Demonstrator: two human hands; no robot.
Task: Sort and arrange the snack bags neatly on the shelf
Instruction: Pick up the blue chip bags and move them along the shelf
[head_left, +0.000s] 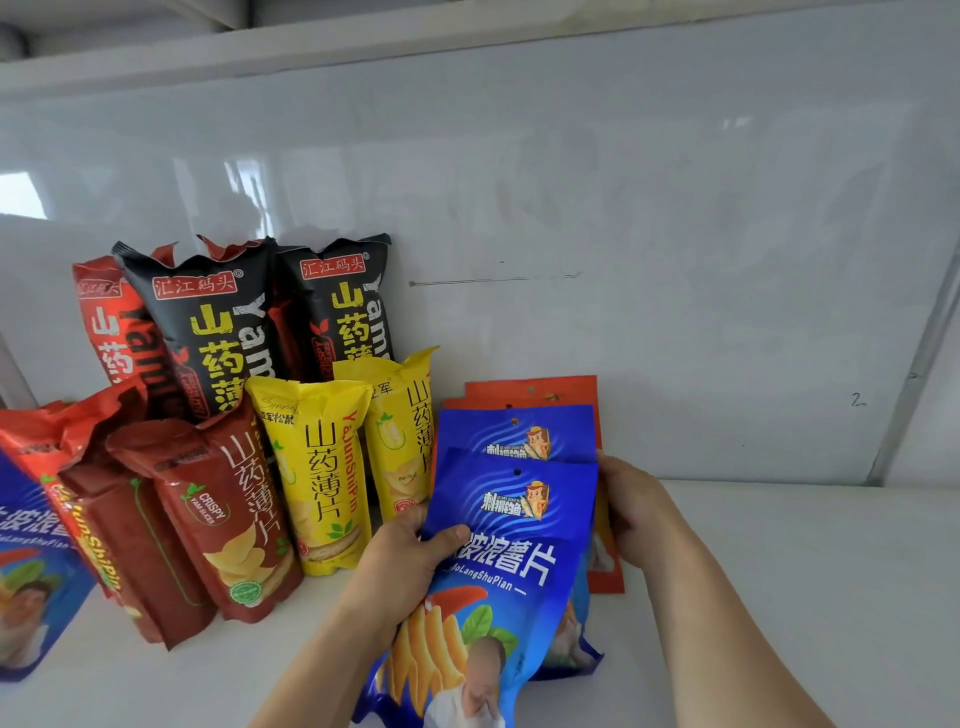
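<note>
On the white shelf (779, 571), right of the yam packs, the left hand (410, 551) pinches the front blue bag (511, 551) at its left edge, thumb on the face and fingers behind. The right hand (631, 512) rests curled against the right side of the stack; its fingertips are hidden behind the bags, so I cannot tell whether it grips or only steadies. A 2nd blue bag (519, 431) stands just behind the front one, and orange bags (550, 389) stand behind that, leaning toward the back wall (623, 208).

The step in hand looks like squaring this bag against its twin. To do it well, I would set its bottom edge down on the shelf first, since the lower end now hangs forward toward the camera, then tip the top back until both printed headers line up. Both hands should press the sides together so the bags sit flush, left edges matched. The foil looks slippery and the bags are puffy, so a loose stack may slide forward or fan out.

For room: the yellow packs (322, 467) stand just beside the left hand, nearly touching the blue stack, so any shift should go rightward. To the right the shelf lies open as far as the grey upright (904, 405). At far left another blue bag (31, 571) lies apart from its kind, beyond the red packs (208, 519) and black packs (208, 322), and probably belongs with this stack.
</note>
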